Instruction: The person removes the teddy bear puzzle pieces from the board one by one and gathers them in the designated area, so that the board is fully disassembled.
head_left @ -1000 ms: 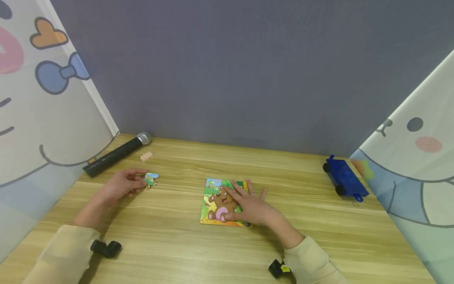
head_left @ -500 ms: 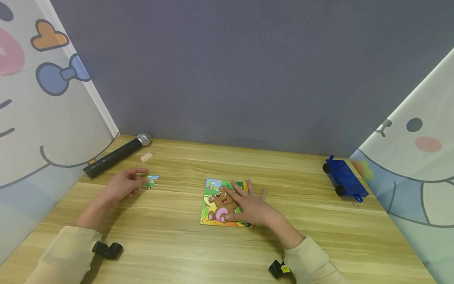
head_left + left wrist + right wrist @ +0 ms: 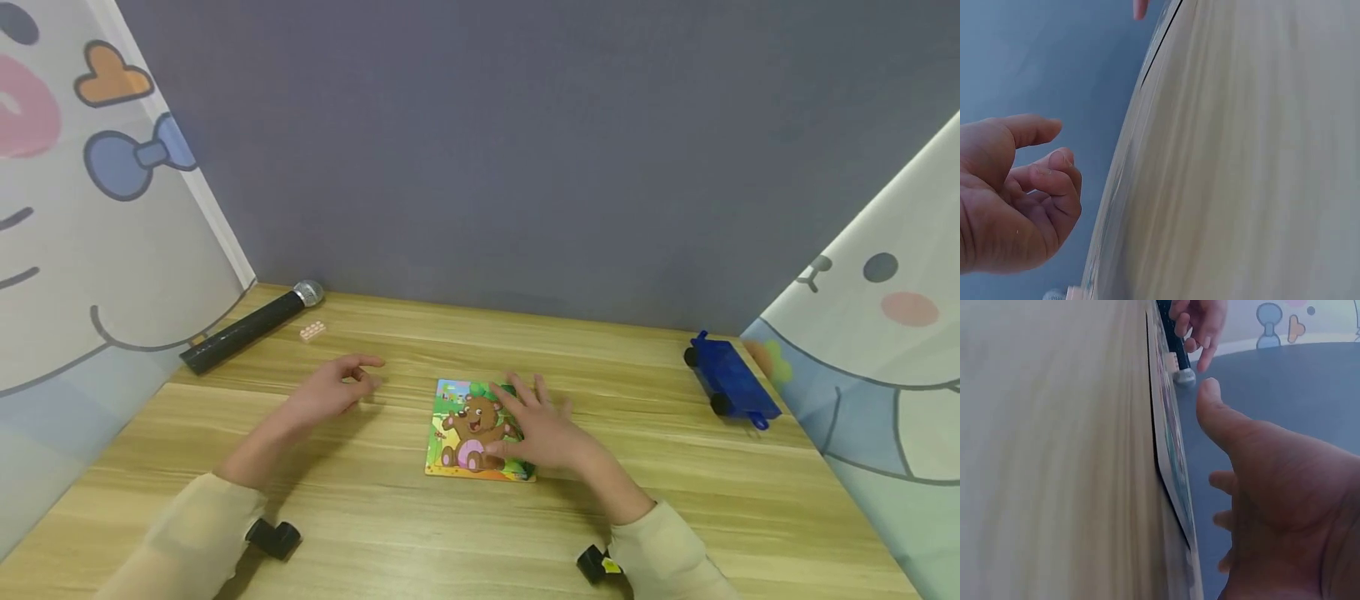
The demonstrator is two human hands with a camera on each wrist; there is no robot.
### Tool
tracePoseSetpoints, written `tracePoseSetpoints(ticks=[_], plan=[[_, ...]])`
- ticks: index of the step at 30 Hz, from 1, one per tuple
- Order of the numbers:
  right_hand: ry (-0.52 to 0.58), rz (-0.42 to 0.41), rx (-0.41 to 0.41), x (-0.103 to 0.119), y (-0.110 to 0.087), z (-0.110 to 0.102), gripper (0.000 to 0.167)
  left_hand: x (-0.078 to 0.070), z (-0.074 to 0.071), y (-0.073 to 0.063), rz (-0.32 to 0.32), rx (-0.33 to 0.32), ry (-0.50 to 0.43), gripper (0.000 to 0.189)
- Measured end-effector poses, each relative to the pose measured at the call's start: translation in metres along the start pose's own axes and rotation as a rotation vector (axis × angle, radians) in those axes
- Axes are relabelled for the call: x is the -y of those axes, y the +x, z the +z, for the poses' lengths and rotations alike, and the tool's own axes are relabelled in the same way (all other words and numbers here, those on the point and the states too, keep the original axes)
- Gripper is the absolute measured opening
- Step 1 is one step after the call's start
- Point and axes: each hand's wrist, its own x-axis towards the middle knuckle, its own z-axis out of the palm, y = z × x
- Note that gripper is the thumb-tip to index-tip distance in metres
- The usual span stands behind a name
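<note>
On the wood-grain table [image 3: 375, 525], I judge the bear picture board [image 3: 467, 433], flat at my twelve o'clock, best steadied by light, even pressure from my spread, empty right hand [image 3: 546, 433], raised over its three-o'clock side, my empty left hand [image 3: 332, 393] apart at its ten; print bright, brown bear [image 3: 477, 414] smiling, pink belly [image 3: 471, 452] unmarked.

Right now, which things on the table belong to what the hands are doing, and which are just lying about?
Probably part of the job:
bear picture board
right hand, over the board
left hand, left of it

Apparently just lying about:
black microphone
pink toy brick
blue toy cart
</note>
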Motion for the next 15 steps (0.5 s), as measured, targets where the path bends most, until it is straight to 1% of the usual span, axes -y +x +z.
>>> tracePoseSetpoints(ticks=[3,6,11,15], plan=[[-0.005,0.017,0.003,-0.007,-0.003,-0.002,0.095,-0.007,0.012,0.002,0.013,0.038,-0.022,0.045],[-0.012,0.029,0.023,-0.011,-0.005,-0.004,0.096,-0.012,0.022,0.005,0.027,0.049,-0.018,0.044],[-0.037,0.035,0.071,-0.012,-0.006,-0.003,0.102,-0.019,0.039,0.008,0.030,0.063,-0.003,0.042],[-0.049,0.050,0.081,-0.013,-0.006,0.000,0.104,-0.026,0.055,0.012,0.061,0.118,-0.034,0.043]])
